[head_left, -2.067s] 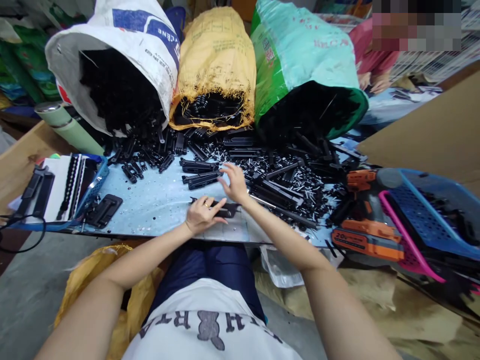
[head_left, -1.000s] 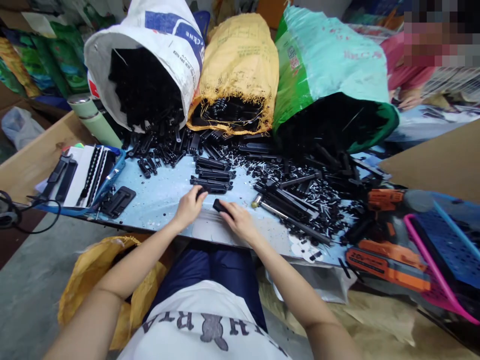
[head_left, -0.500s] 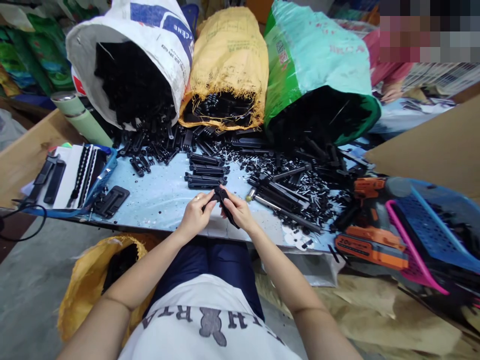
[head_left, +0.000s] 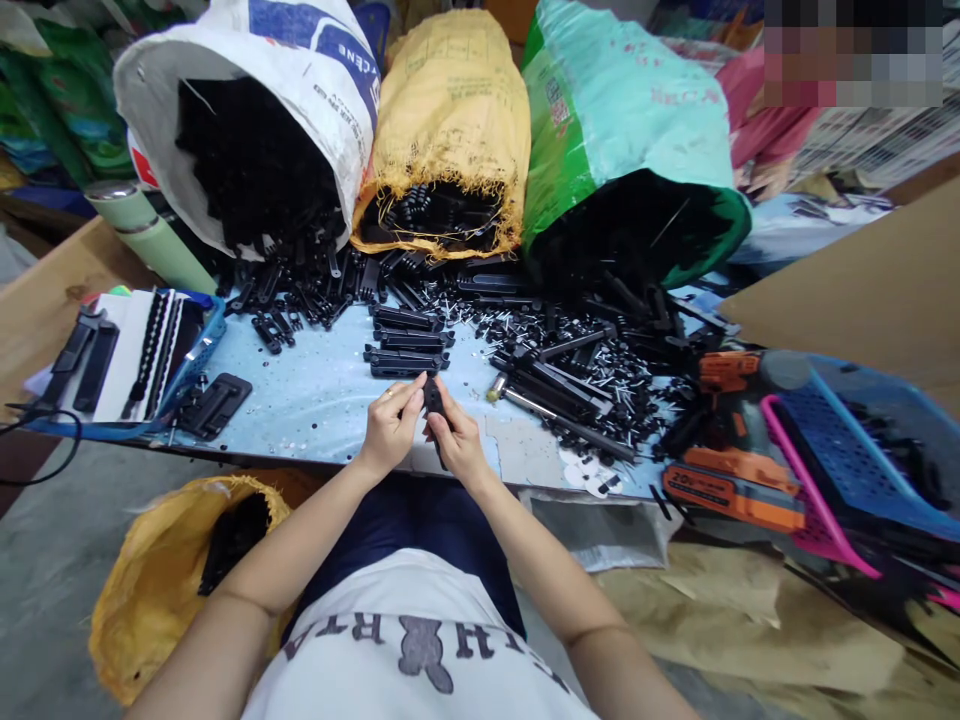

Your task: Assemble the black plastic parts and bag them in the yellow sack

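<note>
Through the head camera I see both bare hands meeting close to the front edge of the blue table, above the person's lap. The right hand is closed on a slim black part, with its thumb laid against it, and the lower end of this part comes out below the fingers. The left hand has thumb and fingers drawn together, and their tips are at the upper end of the same part; whether they pinch it or only press on it, I cannot tell. The part stands almost lengthwise to my view, between the two hands. Just beyond the fingertips, several black pieces lie crosswise in a neat row. To the right of the hands I notice a metal rod with a yellowish end, resting near a heap of pins and dark bars. Behind, a white bag, a yellow bag and a green bag lie with open mouths toward the person. An orange power tool is at the far right, beside a blue basket.
</note>
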### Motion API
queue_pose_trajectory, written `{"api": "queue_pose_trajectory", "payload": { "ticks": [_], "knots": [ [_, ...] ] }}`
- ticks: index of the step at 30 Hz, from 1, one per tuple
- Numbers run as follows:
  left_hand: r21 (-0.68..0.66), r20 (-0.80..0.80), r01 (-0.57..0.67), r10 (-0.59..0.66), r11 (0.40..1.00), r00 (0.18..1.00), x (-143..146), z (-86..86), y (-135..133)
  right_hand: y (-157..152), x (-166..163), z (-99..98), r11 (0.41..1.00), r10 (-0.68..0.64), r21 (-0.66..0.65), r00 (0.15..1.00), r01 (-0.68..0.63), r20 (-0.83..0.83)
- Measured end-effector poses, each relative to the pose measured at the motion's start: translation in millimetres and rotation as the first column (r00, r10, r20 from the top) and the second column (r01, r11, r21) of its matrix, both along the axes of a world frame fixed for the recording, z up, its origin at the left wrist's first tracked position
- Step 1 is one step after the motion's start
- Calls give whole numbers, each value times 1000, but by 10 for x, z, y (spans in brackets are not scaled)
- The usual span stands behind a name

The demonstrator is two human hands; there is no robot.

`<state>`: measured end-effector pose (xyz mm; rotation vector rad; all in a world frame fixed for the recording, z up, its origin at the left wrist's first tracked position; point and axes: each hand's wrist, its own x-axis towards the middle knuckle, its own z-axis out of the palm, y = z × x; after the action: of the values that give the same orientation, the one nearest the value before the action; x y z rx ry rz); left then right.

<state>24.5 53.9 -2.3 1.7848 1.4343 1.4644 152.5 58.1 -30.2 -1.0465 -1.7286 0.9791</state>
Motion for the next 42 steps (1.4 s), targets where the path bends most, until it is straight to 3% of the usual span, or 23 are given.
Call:
{"api": "queue_pose_trajectory", "payload": {
  "ticks": [3,5,8,10,12,14,16,23,27,31,33,36,38,40,42],
  "knots": [
    [-153,-26,-41,38,987,999,-15,-168,-34,59,57,-50,998,61,14,979,-65,195],
    [-293,-85,-119,98,949,992,-13,-290,-101,179,227,7,991,65,76,893,-110,445],
    [-291,-352,-122,13,949,936,-40,-373,-171,509,719,236,961,-207,278,690,8,694],
    [-237,-555,57,-183,970,811,-63,-348,-148,813,1133,416,893,-437,426,512,146,740],
    [-257,-681,250,-358,934,638,-69,-294,-79,1132,1521,549,855,-519,490,305,172,798],
    [-294,-750,329,-430,897,502,-60,-245,-4,1409,1823,608,895,-445,436,150,93,883],
    [-294,-799,307,-409,905,441,-53,-217,38,1600,2026,602,941,-337,338,68,3,939],
    [-235,-879,124,-266,964,396,-105,-206,-11,1730,2250,472,975,-184,185,19,-120,983],
    [-251,-885,118,-277,961,373,-91,-227,-19,1650,2224,615,970,-218,214,-28,-120,975],
    [-312,-862,99,-325,945,389,-70,-267,-13,1293,2009,937,892,-441,445,66,-80,895],
    [-353,-817,146,-381,924,433,-44,-291,3,983,1812,1003,899,-410,430,183,-82,893],
    [-390,-728,258,-468,884,501,24,-324,52,478,1483,835,931,-72,186,342,-314,937],
    [-407,-693,295,-503,864,516,73,-333,90,209,1302,587,880,130,44,331,-472,935],
    [-421,-679,313,-524,852,514,111,-321,120,41,1184,334,865,196,-25,292,-501,936],
    [-425,-672,326,-535,845,512,134,-291,131,-31,1125,162,892,184,-43,275,-449,944]
  ]
}}
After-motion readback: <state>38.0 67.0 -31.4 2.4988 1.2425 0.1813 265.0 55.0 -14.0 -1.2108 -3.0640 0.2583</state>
